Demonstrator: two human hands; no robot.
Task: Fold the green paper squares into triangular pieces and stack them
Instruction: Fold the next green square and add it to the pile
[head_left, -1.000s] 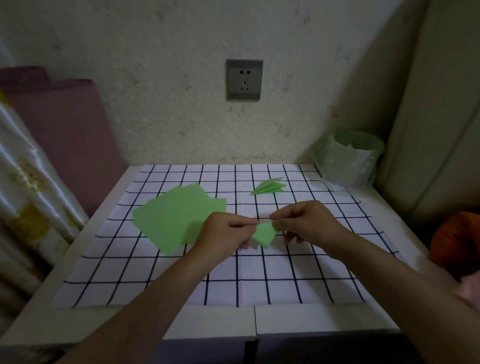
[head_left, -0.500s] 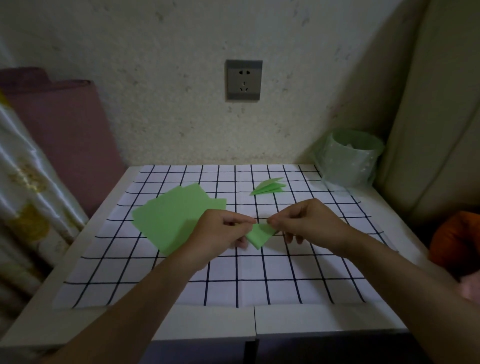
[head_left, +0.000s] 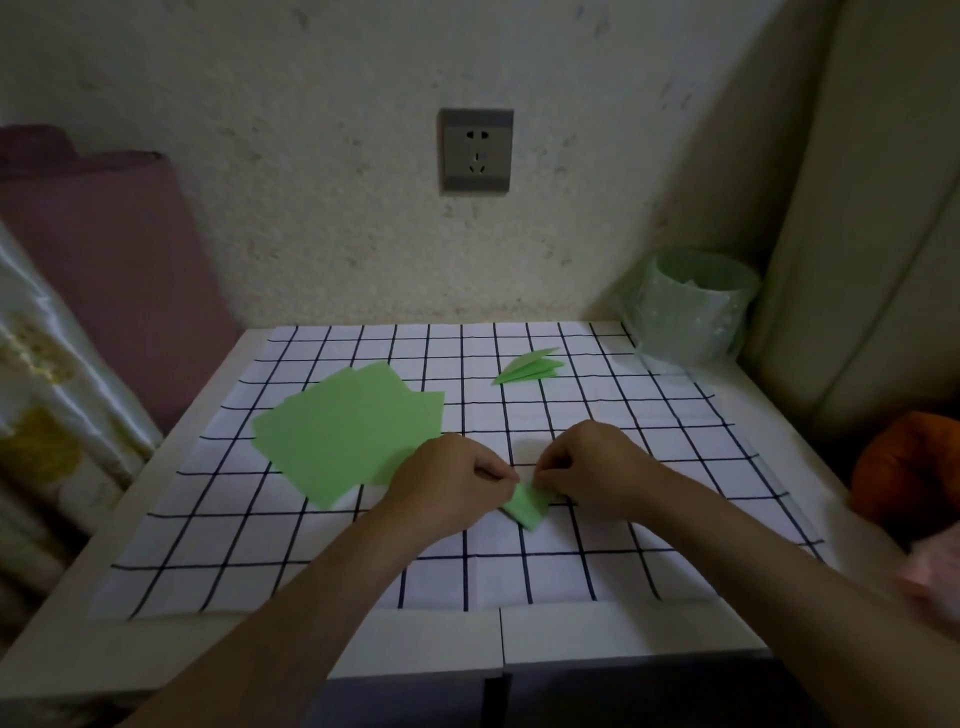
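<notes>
A small folded green paper piece (head_left: 527, 506) lies between my hands near the middle of the checked cloth (head_left: 467, 561). My left hand (head_left: 449, 480) pinches its upper left edge. My right hand (head_left: 597, 465) pinches its upper right edge with curled fingers, and both hands hide much of the piece. A loose pile of flat green paper squares (head_left: 345, 428) lies to the left. A small stack of folded green triangles (head_left: 530, 366) sits farther back on the cloth.
A pale green plastic bin (head_left: 691, 306) stands at the table's back right corner. A wall with a socket (head_left: 475, 150) is behind. A pink roll (head_left: 104, 249) and curtain are at the left; an orange thing (head_left: 909, 467) is at the right.
Both hands have come down and slightly closer together with the folded piece, which now sits low against the cloth. The pile and the stack have not moved.
</notes>
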